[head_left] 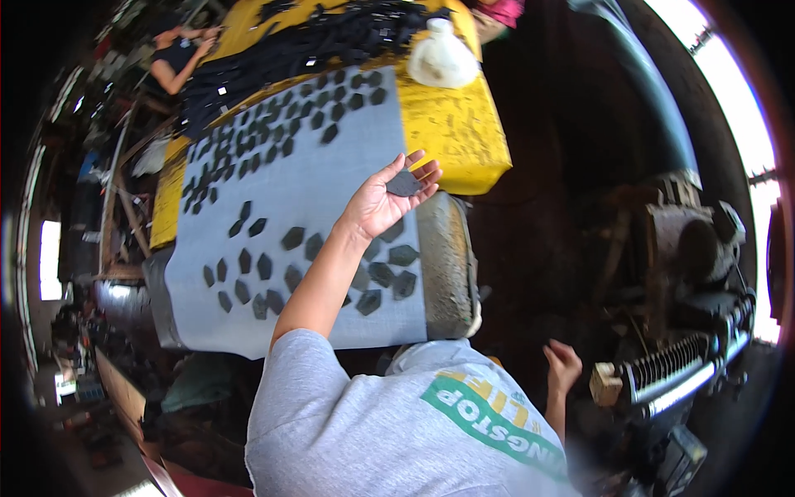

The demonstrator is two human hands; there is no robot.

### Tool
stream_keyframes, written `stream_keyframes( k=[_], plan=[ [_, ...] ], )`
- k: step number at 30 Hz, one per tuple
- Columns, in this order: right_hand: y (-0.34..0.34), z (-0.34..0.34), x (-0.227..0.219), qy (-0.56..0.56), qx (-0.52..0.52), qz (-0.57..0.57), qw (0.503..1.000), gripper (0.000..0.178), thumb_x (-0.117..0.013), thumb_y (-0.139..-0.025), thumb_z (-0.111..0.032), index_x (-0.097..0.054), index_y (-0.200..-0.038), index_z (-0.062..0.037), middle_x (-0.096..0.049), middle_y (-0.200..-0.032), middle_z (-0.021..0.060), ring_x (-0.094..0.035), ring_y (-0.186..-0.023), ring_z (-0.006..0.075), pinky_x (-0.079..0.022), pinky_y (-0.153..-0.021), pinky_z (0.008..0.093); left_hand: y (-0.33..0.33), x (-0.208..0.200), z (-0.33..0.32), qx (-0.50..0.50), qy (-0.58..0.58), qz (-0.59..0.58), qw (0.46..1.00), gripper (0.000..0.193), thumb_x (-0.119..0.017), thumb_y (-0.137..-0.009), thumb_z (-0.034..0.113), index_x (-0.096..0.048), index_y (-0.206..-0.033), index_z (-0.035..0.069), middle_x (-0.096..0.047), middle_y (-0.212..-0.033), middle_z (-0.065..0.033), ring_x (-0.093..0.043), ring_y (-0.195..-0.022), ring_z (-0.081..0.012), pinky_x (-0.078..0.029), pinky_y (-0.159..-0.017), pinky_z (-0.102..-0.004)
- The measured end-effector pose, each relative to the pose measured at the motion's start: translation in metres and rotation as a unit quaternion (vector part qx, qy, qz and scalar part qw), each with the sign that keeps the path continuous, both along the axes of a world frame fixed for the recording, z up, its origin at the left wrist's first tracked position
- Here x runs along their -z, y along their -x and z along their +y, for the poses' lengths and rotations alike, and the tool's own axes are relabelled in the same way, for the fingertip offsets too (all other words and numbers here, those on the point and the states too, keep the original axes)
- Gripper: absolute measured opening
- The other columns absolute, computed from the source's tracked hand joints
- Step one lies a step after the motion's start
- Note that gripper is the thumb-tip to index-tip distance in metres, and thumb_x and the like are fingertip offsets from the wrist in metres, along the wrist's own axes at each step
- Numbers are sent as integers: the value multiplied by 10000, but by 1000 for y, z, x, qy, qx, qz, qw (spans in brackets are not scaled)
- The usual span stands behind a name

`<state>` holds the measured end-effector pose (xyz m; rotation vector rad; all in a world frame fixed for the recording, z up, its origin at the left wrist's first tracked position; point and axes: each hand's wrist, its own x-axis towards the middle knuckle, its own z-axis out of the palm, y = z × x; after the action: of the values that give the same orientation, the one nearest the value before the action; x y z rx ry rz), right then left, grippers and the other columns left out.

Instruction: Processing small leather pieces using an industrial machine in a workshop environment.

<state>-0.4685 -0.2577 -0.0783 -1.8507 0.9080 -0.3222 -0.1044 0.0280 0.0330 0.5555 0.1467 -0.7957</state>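
My left hand (pixel 383 199) is held palm up over the right side of a grey sheet (pixel 190 273). A dark, flat, angular piece (pixel 403 184) rests in it, against the bent fingers. Beneath and left of my forearm, similar dark pentagon-like pieces (pixel 264 266) lie spread on the sheet. Farther away, many more pieces (pixel 269 116) lie in closer rows. Off to the right, beyond the table's edge, my right hand (pixel 565 364) hangs low with its fingers curled in. Nothing shows in it.
A whitish plastic jug (pixel 444 56) stands on the yellow table cover (pixel 464 137) at far right. Black strips (pixel 306 45) are heaped at the back. Another person (pixel 175 62) is at the far left. Machinery with a coiled metal part (pixel 671 364) stands at right.
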Motion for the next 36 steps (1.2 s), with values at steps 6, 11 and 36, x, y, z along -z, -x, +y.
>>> stream_keyframes(
  k=[6,11,36],
  plan=[
    [-113,62,-127,146,-155,-127,969,201,-707,-698,15,-674,-893,-16,-591,-669,81,-576,-603,142,-442,-548,217,65,-18,-88,139,135,45,980,521,-294,-945,438,-390,-1262,36,-414,-1293,-192,-372,-1240,-314,-348,-1012,-445],
    [-142,63,-174,282,-154,-232,918,450,-703,-637,23,-607,-1072,-46,-593,-997,105,-561,-914,272,-485,-768,343,109,-33,-134,204,149,67,965,524,-256,-944,455,-400,-1258,60,-407,-1304,-190,-364,-1246,-321,-347,-1019,-442],
    [98,-36,-227,55,347,-359,865,150,-628,-817,-27,-610,-960,12,-598,-786,26,-557,-656,91,-469,-607,202,197,-67,-257,250,0,-279,927,230,-583,-872,230,-561,-1004,42,-598,-854,-62,-469,-560,-71,-413,-550,-201]
  ],
)
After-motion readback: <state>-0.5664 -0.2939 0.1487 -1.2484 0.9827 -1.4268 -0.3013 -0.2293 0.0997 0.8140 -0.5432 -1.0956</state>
